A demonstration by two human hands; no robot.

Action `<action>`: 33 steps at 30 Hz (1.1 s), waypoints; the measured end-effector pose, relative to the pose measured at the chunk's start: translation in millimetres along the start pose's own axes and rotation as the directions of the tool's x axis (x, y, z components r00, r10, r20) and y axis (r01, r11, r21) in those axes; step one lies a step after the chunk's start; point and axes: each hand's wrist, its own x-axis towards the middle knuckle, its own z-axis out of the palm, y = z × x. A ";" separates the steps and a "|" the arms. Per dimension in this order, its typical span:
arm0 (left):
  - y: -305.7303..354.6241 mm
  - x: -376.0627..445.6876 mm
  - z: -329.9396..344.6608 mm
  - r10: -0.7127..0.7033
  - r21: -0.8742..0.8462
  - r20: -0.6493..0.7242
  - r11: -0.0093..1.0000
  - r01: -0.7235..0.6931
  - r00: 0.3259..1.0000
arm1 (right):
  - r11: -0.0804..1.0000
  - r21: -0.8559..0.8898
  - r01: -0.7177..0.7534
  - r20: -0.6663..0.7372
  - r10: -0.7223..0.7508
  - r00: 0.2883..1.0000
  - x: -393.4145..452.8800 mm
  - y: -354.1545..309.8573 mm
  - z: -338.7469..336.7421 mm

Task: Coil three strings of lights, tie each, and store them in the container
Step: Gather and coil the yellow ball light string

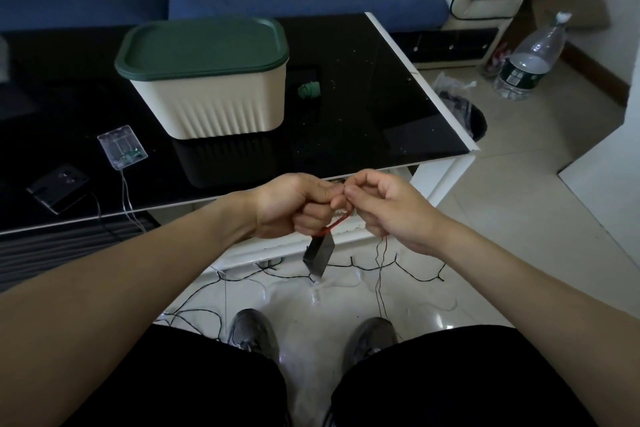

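Left hand (294, 206) was curled into a fist just below centre frame, gripping the start of a dark light string (381, 284), probably to serve as the core that the coil winds around; a small black battery box (319, 256) hung from that fist at about six o'clock on a red lead, left dangling so that its weight stayed out of the winding. Further out at nine o'clock, on the black glass table (363, 87), lay a flat black case (57, 190) and a clear battery box (123, 146), their thin wires trailing over the near edge, seemingly the two strings not yet begun. At eleven o'clock stood the cream container (211, 104), its green lid (202, 45) shut, so storing had to wait, and a small green roll (309, 91) beside it may have been tie material, though I could not tell. Right hand (388, 210), touching the left at about three o'clock of it, pinched the string between thumb and forefinger, likely feeding each loop. From it the wire dropped to the tiled floor, where most of its length sprawled loose by the person's shoes, judging the coil barely started
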 end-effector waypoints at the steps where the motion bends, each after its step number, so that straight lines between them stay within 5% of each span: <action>1: 1.8 0.2 0.7 0.019 -0.026 -0.013 0.999 -0.019 1.000 | 0.999 -0.024 0.033 -0.040 -0.033 0.999 1.5 0.1 -1.5; 5: 8.7 -1.2 3.1 0.071 -0.190 -0.110 0.978 -0.091 0.991 | 0.856 -0.497 0.145 -0.273 -0.312 0.910 7.2 4.7 -4.3; 7: 12.4 -0.9 2.3 0.108 -0.284 -0.182 0.946 -0.157 0.977 | 0.803 -0.581 0.134 -0.273 -0.347 0.897 8.2 7.4 -2.4; 11: 20.6 -2.7 0.3 0.164 -0.467 -0.293 0.835 -0.290 0.942 | 0.661 -0.750 -0.004 -0.016 -0.012 1.000 5.6 11.6 13.9; 14: 22.0 -2.4 8.6 0.159 -0.429 -0.359 0.847 -0.314 0.920 | 0.411 -0.911 0.032 0.136 0.227 0.964 -2.0 9.1 40.7; 18: 16.5 -2.2 16.0 0.129 -0.194 -0.367 0.958 -0.211 0.921 | 0.248 -0.964 0.093 0.148 0.214 0.966 -13.5 -7.2 61.7; 21: 8.6 -2.1 16.1 0.018 0.019 -0.322 1.000 -0.012 0.947 | 0.306 -0.935 0.177 0.172 -0.045 0.984 -14.4 -15.5 57.5; 24: -0.5 0.2 14.8 -0.092 0.153 -0.211 0.980 0.126 0.973 | 0.455 -0.882 0.119 0.052 -0.158 0.986 -8.5 -19.3 46.4; 28: -4.0 1.2 12.5 -0.185 0.252 -0.064 0.948 0.195 0.981 | 0.652 -0.756 0.053 -0.077 -0.169 0.983 -1.6 -19.5 20.9; 33: -3.2 5.6 9.0 -0.206 0.175 -0.144 0.957 0.230 0.968 | 0.797 -0.604 0.011 -0.075 -0.070 0.995 0.3 3.1 -12.6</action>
